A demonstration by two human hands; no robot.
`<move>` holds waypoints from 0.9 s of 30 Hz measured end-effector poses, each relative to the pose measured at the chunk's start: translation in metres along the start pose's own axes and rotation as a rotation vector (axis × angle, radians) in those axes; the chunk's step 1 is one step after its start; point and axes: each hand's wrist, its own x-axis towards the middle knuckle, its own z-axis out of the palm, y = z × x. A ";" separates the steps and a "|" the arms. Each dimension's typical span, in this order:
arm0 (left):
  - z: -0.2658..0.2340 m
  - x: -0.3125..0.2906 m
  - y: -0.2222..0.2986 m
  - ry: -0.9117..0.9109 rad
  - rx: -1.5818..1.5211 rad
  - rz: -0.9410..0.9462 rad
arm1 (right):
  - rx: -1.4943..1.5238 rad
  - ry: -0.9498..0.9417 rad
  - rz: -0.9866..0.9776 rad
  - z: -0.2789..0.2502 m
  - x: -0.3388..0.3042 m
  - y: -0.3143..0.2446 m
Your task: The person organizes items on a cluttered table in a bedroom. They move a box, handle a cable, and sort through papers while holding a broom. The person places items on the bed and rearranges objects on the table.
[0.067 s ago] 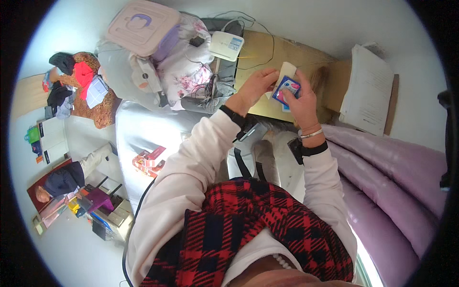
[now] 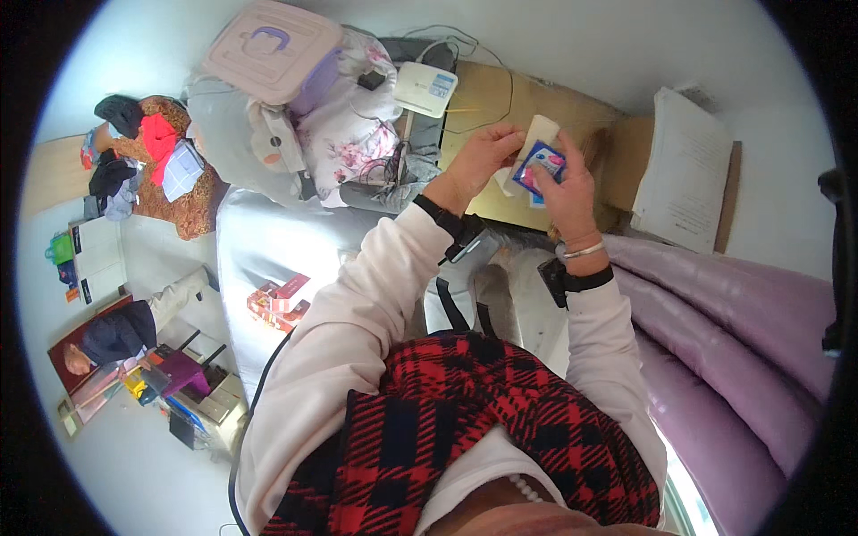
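In my right hand is a small blue, white and pink packet, with the thumb pressed across its front. A flat cream-coloured piece sticks up behind the packet, in the same grip. My left hand is at the packet's left side, its thumb and fingertips drawn together. Whatever they pinch is too small to make out. A white scrap shows just below those fingertips, beside the packet. Both hands are above a yellowish wooden tabletop.
A white router-like box with cables lies beyond my left hand. Left of it are a floral cloth and a lidded storage box. Papers lean at right, above purple padding. Another person is at far left.
The view has shifted very slightly. My right hand still grips the packet, and my left fingertips stay close beside it; the white scrap below them shows a little more.
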 end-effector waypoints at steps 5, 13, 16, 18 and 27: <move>0.035 -0.018 0.031 -0.059 0.030 0.146 | -0.069 0.084 -0.149 -0.014 0.001 -0.034; 0.049 -0.024 0.049 0.389 0.404 0.566 | 0.037 0.370 -0.081 -0.035 0.004 -0.034; 0.067 -0.023 0.032 0.192 0.733 0.493 | 0.189 0.187 -0.070 -0.013 0.001 -0.040; 0.065 -0.028 0.025 0.367 0.440 0.651 | 0.115 0.125 -0.139 -0.005 -0.005 -0.051; -0.004 -0.121 0.038 0.107 -0.210 0.299 | -0.099 -0.171 -0.346 0.086 -0.010 -0.042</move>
